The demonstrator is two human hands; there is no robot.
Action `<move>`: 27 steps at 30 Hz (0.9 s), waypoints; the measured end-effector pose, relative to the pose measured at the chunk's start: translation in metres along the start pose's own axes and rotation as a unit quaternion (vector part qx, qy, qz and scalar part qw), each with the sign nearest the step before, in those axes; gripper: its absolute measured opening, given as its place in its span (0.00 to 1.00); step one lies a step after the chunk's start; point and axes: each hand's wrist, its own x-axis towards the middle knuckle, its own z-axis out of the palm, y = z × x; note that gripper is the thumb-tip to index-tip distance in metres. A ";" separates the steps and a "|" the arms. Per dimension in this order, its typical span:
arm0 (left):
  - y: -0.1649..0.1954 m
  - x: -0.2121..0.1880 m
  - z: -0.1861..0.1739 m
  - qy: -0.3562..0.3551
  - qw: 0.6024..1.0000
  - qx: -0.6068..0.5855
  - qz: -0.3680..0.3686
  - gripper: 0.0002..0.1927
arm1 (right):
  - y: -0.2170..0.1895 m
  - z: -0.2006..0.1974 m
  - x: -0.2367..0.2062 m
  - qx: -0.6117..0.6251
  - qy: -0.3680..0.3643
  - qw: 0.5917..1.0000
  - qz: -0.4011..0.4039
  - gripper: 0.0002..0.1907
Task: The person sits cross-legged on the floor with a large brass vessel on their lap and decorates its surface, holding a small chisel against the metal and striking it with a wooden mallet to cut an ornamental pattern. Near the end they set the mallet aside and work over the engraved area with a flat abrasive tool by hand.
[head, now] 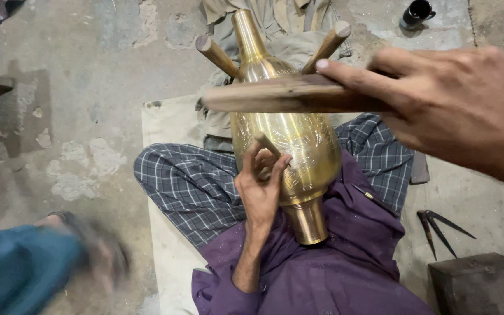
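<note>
One brass vase (290, 140) lies across the person's lap, its long axis running away from the body: the narrow neck points up and away toward the floor cloth, the short round foot points back at the purple shirt. Two wooden pegs (217, 55) flank the neck in a V. One left hand (261, 181) pinches a small punch tool (269, 146) against the vase's engraved side, fingers closed on it. One right hand (456, 105) is raised near the camera, clamped on a flat wooden mallet (290, 96) that crosses in front of the vase's shoulder and hides part of it. On the floor to the right lie one pair of dividers (438, 227), one dark metal box (482, 283) and, farther off, one black cup (416, 13). A blurred blue-sleeved person (36, 265) is at lower left
</note>
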 end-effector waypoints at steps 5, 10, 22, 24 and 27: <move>-0.011 0.010 0.001 -0.033 0.999 0.010 0.009 0.25 | 0.010 0.025 -0.002 -0.027 0.026 0.999 -0.002 0.30; -0.011 0.008 0.004 -0.021 0.999 -0.025 0.002 0.30 | 0.007 0.035 0.006 -0.076 0.072 0.994 -0.026 0.34; 0.003 0.008 0.001 -0.010 0.999 -0.007 0.033 0.31 | 0.016 0.022 0.003 0.002 0.121 0.991 -0.057 0.31; 0.006 0.009 0.001 -0.016 1.000 -0.013 0.006 0.30 | 0.015 0.018 0.002 0.031 0.092 0.995 -0.024 0.29; 0.007 0.012 -0.001 -0.022 1.000 -0.008 0.013 0.25 | 0.013 0.017 0.003 0.044 0.001 0.999 -0.002 0.34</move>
